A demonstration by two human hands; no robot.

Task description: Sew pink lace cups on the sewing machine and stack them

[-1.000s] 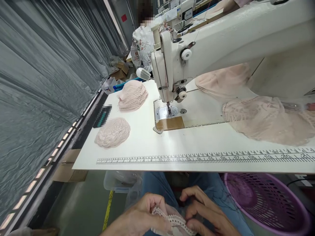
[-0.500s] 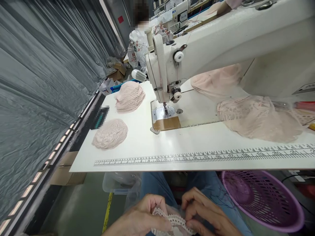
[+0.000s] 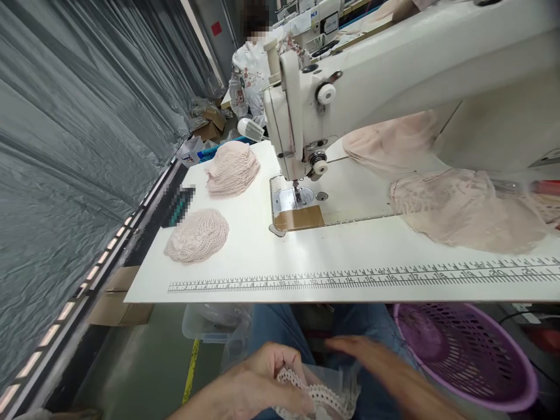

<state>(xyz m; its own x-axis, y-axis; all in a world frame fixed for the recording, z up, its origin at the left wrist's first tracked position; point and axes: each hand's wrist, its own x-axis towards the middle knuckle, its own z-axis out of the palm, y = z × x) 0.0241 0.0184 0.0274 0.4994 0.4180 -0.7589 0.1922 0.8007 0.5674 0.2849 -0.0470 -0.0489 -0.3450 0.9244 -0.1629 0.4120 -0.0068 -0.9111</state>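
Low over the lap, my left hand [image 3: 273, 379] is closed on a pale pink lace piece [image 3: 326, 399] with a scalloped, holed edge and some sheer fabric. My right hand [image 3: 371, 359] is just to the right of the lace, smeared by motion, and its fingers cannot be made out clearly. Beyond the table edge stands a white sewing machine [image 3: 284, 125], its needle and presser foot over the metal plate [image 3: 286, 199]. On the table's left lie a flat stack of lace pieces [image 3: 196, 236] and a taller stack of pink fabric pieces [image 3: 233, 169].
Pink lace fabric [image 3: 468, 213] lies on the right of the white table [image 3: 341, 251], which has a printed ruler along its front. A purple basket [image 3: 476, 373] stands below right, a clear plastic bin [image 3: 205, 326] below left. Another person [image 3: 251, 76] sits behind the machine.
My right hand has let go of the lace and moved away to the right, blurring. My left hand still holds the lace, whose right end now shows. The view has shifted slightly.
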